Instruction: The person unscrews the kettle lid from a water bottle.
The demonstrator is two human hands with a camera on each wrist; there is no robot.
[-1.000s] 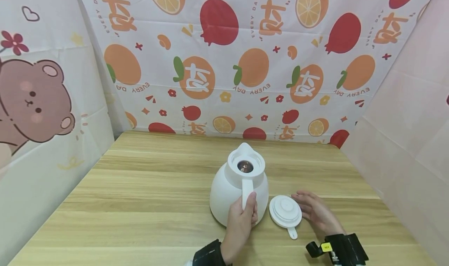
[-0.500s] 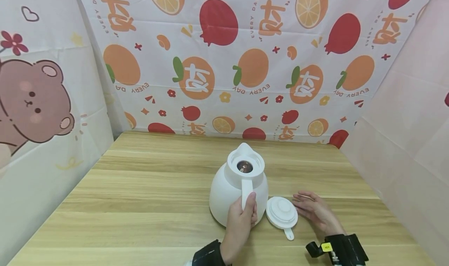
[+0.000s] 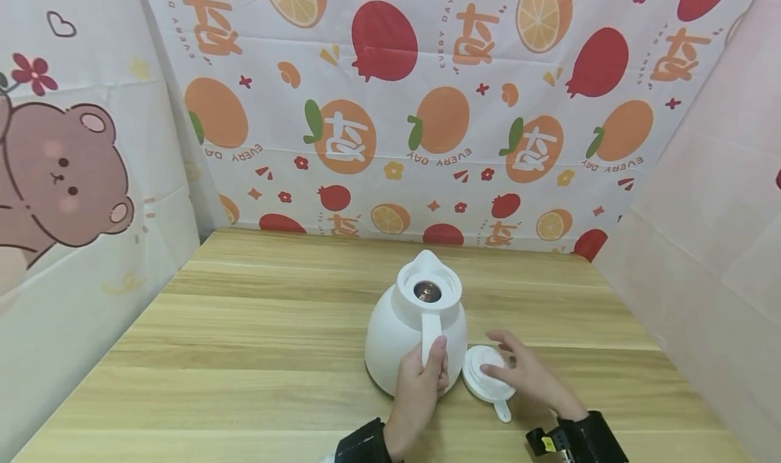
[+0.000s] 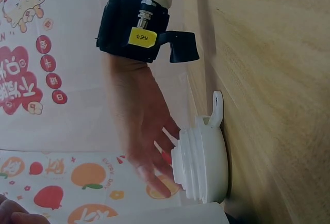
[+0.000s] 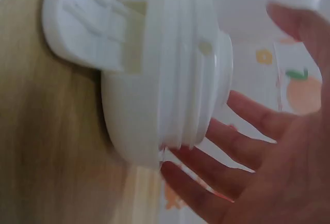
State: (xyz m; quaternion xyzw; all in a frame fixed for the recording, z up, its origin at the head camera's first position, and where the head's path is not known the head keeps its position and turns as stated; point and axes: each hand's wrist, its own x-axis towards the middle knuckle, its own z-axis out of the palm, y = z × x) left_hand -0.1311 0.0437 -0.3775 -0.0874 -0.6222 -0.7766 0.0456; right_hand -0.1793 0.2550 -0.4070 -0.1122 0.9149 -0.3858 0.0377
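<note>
A white vacuum jug point(image 3: 390, 337) stands upright on the table, its spout pointing away and its round mouth uncovered. My left hand point(image 3: 413, 390) grips the jug's handle point(image 3: 430, 334), thumb along the top. Close to the jug's right side lies its white lid point(image 3: 478, 373), stepped side up, with the small tab point(image 3: 503, 411) toward me. My right hand point(image 3: 532, 379) reaches over the lid, thumb and fingers spread apart. In the right wrist view the fingertips point(image 5: 172, 175) come right at the lid's edge, and the thumb stands away from it.
The wood-grain table point(image 3: 244, 341) spreads out on both sides of the jug. A fruit-printed cloth point(image 3: 390, 110) hangs along its back edge. Pale cloths hang at the left, with a printed bear point(image 3: 67, 171), and at the right point(image 3: 702, 246).
The lid has slid a little left toward the jug. My right hand, first beside the lid, has moved left over it with the thumb spread. My left hand keeps hold of the handle.
</note>
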